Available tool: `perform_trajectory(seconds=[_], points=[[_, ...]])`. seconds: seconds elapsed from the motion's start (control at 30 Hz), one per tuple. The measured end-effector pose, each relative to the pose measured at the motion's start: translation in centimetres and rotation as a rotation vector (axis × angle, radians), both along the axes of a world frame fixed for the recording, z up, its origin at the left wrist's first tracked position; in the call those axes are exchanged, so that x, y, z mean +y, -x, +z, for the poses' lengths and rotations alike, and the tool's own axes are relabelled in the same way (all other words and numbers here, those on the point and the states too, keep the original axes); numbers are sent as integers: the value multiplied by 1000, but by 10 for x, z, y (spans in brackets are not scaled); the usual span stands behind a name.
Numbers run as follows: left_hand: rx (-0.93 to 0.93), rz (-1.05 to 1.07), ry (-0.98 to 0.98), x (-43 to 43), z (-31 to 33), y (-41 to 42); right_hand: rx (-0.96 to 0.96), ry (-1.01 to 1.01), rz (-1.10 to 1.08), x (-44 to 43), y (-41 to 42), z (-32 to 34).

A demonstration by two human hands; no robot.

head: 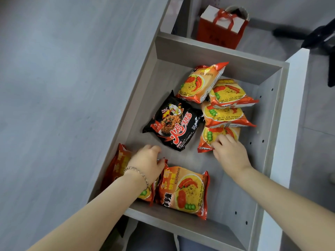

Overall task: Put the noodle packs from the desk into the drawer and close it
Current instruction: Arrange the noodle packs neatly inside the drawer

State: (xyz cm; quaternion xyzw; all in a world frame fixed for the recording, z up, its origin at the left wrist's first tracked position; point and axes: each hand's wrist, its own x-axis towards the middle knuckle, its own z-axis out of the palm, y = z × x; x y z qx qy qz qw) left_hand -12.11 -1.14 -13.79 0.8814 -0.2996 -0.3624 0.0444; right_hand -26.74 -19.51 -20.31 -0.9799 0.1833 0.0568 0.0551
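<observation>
While the drawer sits open, right hand fingers curl onto its right-wall orange pack; left hand fingers bent over its left-wall pack, grip unclear

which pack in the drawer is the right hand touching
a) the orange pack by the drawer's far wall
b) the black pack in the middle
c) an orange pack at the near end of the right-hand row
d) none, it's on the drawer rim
c: the right hand has its fingers on the nearest orange pack of the right-hand row, while the black pack lies untouched in the middle of the drawer.
</observation>
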Motion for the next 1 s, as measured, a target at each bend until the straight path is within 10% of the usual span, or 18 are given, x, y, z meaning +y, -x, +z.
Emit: perform_trajectory(seconds=[0.1,0.23,0.3,0.47,0.7,0.87,1.0], points=[[140,352,274,-13,11,6,-312,-145,-23,6,2,20],[987,1114,191,-48,28,7,-520,-326,102,23,0,64],[1092,1203,129,-56,28,8,-534,-412,224,31,4,77],[954,1001,-43,-51,17,21,-428,-583,355,37,11,85],[831,1039,330,-33,19,20,84,-1231,-570,25,3,75],[779,810,364,-20,22,33,26,-1432,-714,19,-13,53],[220,446,223,1,16,24,39,-1494,-589,14,-13,41]])
